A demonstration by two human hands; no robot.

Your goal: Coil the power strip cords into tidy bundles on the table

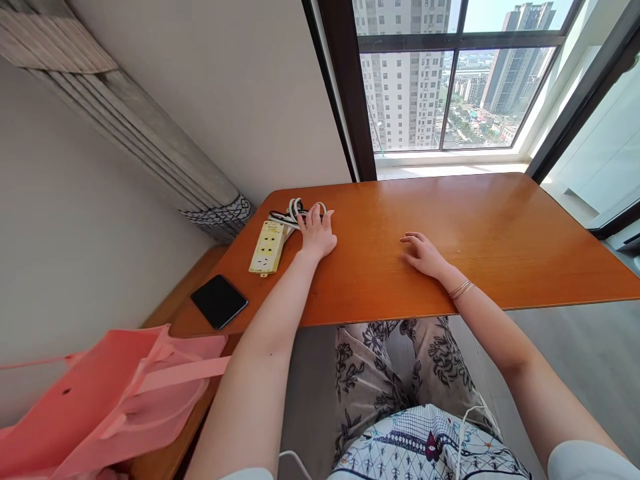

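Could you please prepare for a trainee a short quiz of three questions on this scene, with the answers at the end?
1. Which hand is at the coiled cables?
2. True or false: the flat black device lies on top of the power strip.
3. Fill in: thin ____ go around the wrist of the right hand.

Key:
1. The left hand.
2. False; it lies on the table, apart from the strip.
3. Bracelets.

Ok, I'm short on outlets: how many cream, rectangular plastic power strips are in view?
1: the cream, rectangular power strip lies on the brown wooden tabletop, beside the bare left hand. No other shows.
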